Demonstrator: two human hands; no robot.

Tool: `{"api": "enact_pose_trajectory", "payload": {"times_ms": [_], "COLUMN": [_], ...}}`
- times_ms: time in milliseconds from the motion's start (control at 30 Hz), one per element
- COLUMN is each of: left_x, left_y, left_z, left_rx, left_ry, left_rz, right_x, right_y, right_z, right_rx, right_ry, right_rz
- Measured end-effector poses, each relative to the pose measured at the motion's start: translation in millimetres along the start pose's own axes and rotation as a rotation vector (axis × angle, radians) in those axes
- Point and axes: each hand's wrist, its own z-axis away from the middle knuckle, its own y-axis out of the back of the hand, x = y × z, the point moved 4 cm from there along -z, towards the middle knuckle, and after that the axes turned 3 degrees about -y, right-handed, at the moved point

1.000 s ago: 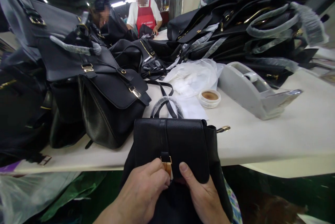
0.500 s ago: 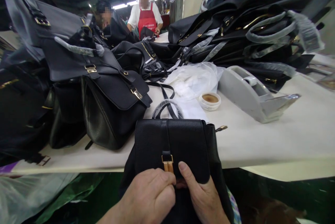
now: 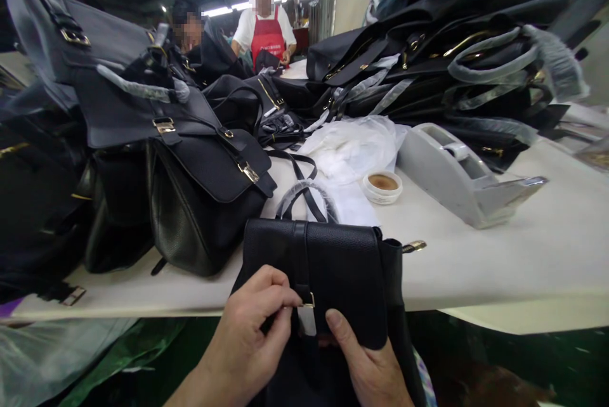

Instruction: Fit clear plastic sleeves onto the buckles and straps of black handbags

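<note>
A black backpack with a front flap stands upright at the table's front edge, close to me. My left hand is closed in a pinch, its fingertips at the left side of the gold buckle on the flap's middle strap. A shiny metal plate shows just below the buckle. My right hand grips the flap's lower edge, thumb on the front and the other fingers hidden beneath. A plastic-wrapped handle rises behind the bag's top.
Several black bags stand at the left, and more bags are piled at the back right. A round tub of brown paste and a grey tape dispenser sit on the white table. Two people are across the table.
My left hand has shifted up and left from the strap's lower end to the buckle, uncovering the metal plate. The right hand keeps its hold on the flap and sits slightly lower.
</note>
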Motion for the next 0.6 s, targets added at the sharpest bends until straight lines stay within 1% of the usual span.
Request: {"api": "enact_pose_trajectory", "payload": {"times_ms": [100,200,367,500,567,600], "left_x": [2,3,5,3,3,2], "left_y": [-9.0,-13.5,-23.1,-34.3,-31.3,-25.1], "left_z": [-3,-1,4,0,-2,-2], "left_rx": [0.049,0.089,0.161,0.139,0.133,0.138], "left_ry": [-0.031,-0.087,-0.172,-0.186,-0.195,-0.192], "left_rz": [-0.061,-0.143,-0.343,-0.543,-0.565,-0.553], "right_x": [5,10,16,15,14,14], "right_y": [1,2,2,2,3,4], "right_z": [0,0,0,1,1,0], "right_rx": [0.035,0.071,0.059,0.037,0.037,0.038], "right_ry": [0.015,-0.014,-0.046,-0.035,-0.054,-0.066], "right_rz": [0.051,0.045,0.041,0.09,0.093,0.087]}}
